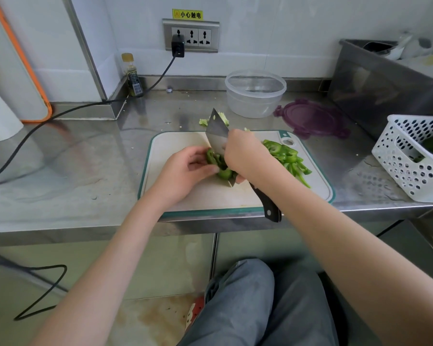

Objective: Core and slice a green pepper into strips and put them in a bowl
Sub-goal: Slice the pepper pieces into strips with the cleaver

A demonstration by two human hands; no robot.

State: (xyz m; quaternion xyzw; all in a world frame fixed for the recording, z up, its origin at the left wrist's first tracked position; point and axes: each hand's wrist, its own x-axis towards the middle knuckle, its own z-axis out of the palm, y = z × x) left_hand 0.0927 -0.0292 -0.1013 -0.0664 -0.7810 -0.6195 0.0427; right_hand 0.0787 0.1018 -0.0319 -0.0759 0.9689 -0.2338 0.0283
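Note:
A white cutting board [180, 143] with a green rim lies on the steel counter. My left hand [185, 171] curls its fingers round green pepper pieces [218, 163] and holds them against the cleaver blade [216, 133]. My right hand [245, 153] grips the cleaver over the back of the blade, and the black handle [270, 208] sticks out free toward me. A pile of cut pepper strips [288, 158] lies on the board's right side. A clear plastic bowl [255, 96] stands behind the board; nothing shows inside it.
Pale pepper core scraps [202, 121] lie just behind the board. A purple lid [310, 118] lies right of the bowl. A white perforated basket [405, 156] and a steel bin [375, 81] stand at the right. A small bottle [133, 76] and a black cable [60, 113] are at the left.

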